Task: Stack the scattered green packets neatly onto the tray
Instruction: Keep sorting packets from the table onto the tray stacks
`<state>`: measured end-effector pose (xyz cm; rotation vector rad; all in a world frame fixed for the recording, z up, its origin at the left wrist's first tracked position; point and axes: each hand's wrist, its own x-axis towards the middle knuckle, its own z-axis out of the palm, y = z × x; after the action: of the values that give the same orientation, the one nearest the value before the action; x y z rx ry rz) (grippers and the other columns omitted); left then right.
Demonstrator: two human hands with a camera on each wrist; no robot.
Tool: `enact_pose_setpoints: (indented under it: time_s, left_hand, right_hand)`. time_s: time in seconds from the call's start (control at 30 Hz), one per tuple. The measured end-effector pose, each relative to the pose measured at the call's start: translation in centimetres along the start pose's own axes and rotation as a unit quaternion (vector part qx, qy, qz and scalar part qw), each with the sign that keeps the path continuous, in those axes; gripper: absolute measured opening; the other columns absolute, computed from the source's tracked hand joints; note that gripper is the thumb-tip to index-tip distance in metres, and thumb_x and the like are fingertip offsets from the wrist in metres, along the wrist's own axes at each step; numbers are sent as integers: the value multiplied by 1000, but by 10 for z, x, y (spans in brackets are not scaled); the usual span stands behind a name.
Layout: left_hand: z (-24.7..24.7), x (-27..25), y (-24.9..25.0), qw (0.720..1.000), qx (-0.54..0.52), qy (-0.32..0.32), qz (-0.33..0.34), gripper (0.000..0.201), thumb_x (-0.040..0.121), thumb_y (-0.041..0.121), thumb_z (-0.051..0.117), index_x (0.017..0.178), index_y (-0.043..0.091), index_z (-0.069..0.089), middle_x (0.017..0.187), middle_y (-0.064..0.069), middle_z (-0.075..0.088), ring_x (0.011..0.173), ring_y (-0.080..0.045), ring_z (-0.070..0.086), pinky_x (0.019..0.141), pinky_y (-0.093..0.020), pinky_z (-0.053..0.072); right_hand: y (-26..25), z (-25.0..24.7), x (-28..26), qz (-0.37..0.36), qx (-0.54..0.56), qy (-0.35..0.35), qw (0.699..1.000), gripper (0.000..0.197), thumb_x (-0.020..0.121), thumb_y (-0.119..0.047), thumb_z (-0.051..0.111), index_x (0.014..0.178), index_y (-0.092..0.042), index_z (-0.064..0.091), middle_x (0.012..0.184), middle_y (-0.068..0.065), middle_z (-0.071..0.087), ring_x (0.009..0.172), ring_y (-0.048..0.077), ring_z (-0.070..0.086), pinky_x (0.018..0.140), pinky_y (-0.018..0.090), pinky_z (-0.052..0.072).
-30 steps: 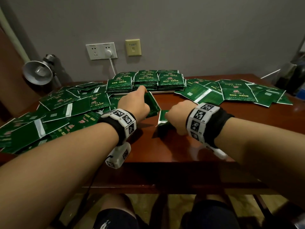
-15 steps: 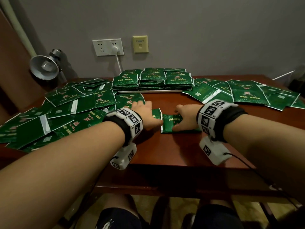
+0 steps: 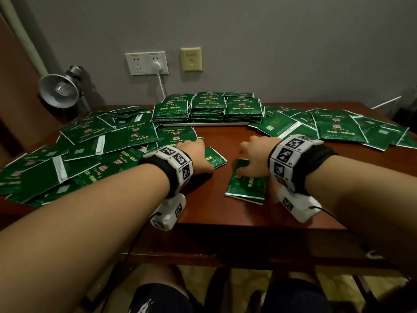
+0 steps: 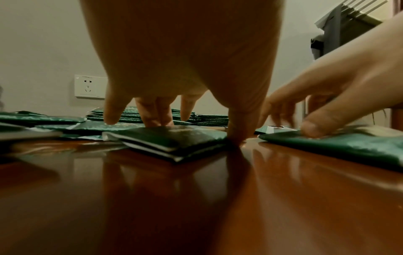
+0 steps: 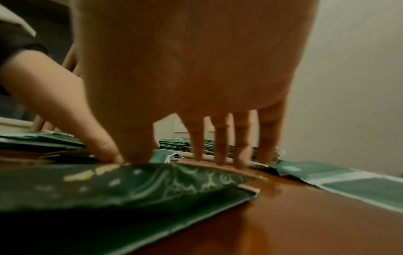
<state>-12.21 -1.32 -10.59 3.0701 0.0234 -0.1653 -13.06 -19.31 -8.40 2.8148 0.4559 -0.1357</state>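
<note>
Three stacks of green packets [image 3: 207, 107] stand on the white tray [image 3: 203, 124] at the back of the table. My left hand [image 3: 194, 154] rests fingertips-down on a small pile of packets [image 4: 170, 139], its thumb [image 4: 240, 134] touching the table at the pile's right edge. To its right, my right hand [image 3: 252, 159] presses on another small packet stack [image 3: 246, 188] lying near the front edge. In the right wrist view its straight fingers [image 5: 220, 146] touch down at the far edge and its thumb [image 5: 139, 151] lies on the buckled top packet [image 5: 152, 182].
Many loose green packets [image 3: 90, 154] cover the table's left side, and more packets [image 3: 338, 129] lie at the back right. A clamp lamp [image 3: 58, 90] stands at the far left. Wall sockets [image 3: 146, 63] with a plugged cable sit behind the tray. Bare brown tabletop [image 3: 225, 213] lies between the hands and the front edge.
A second ago both hands held packets on edge; they have since laid them flat. The right hand has drawn its stack nearer the front edge and turned it.
</note>
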Motion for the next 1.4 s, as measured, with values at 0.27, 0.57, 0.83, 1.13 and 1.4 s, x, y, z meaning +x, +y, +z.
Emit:
enact_pose_setpoints:
  time_s: [0.27,0.57,0.83,1.13,1.4]
  left_hand:
    - [1,-4,2,999,25,-14,16,82,69,55,70,137,19,41,128,-10,45,123,-32,41,98,-45,45]
    - [0,-2,4,1000,13,-21,17,76,69,67,67,123,17,50,123,-12,51,115,-32,47,98,-41,44]
    - [3,-6,5,999,-18,-32,6,84,75,58,70,137,11,37,136,-15,38,109,-29,54,77,-33,47]
    - [-10,-7,-12,998,-50,24,-8,93,66,51,77,139,15,32,126,-11,44,98,-27,57,75,-38,55]
    - [-33,10,-28,997,-30,63,45,88,66,50,79,135,17,36,123,-4,51,108,-23,54,87,-42,52]
  right_hand:
    - [-14,2,-9,31,-30,-57,997,91,78,-84,33,141,-17,35,132,8,51,116,28,54,89,43,48]
    - [-9,-5,-28,-81,13,-94,992,96,61,-79,64,134,-24,38,129,1,48,120,23,44,89,38,41]
    - [-14,5,-27,-60,28,-79,995,88,65,-85,53,115,-14,44,113,5,60,98,26,57,85,38,48]
    - [3,-5,-31,-27,33,-101,994,113,47,-73,79,130,-20,25,115,5,40,97,22,56,80,37,52]
    - [13,-24,-1,-40,80,-7,996,79,71,-63,69,130,-21,37,120,6,42,108,25,51,82,34,43]
